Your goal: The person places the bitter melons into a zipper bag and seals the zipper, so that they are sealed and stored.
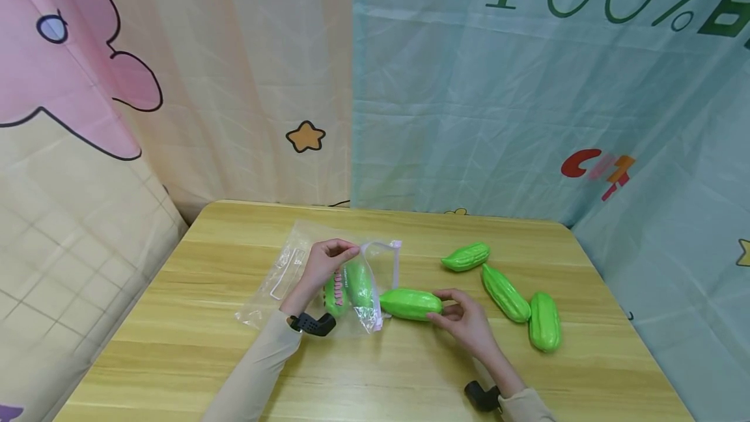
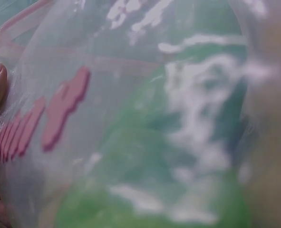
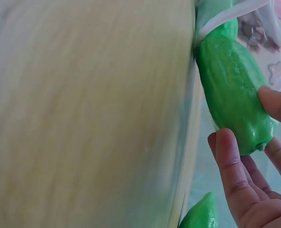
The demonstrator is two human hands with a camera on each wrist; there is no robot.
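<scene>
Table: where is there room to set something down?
The table is bare left of the bag, and in front between the forearms. It is crowded mid-table, where the left hand holds the bag and the right hand a gourd; three loose gourds lie further right.

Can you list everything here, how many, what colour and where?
clear bag: one, colourless with pink print, left of centre
bagged gourds: at least two, green, inside
held gourd: one, green, at bag's opening
loose gourds: three, green, right side
table: one, light wood, lower half
backdrop: count unclear, mostly peach and blue, behind table
cartoon figure: one, pink, upper left
star prints: at least two, orange or yellow, backdrop
wrist devices: two, black, near wrists
sleeves: two, beige, bottom
left grip: one, bare, pinching bag's edge
right grip: one, bare, holding gourd's end
</scene>
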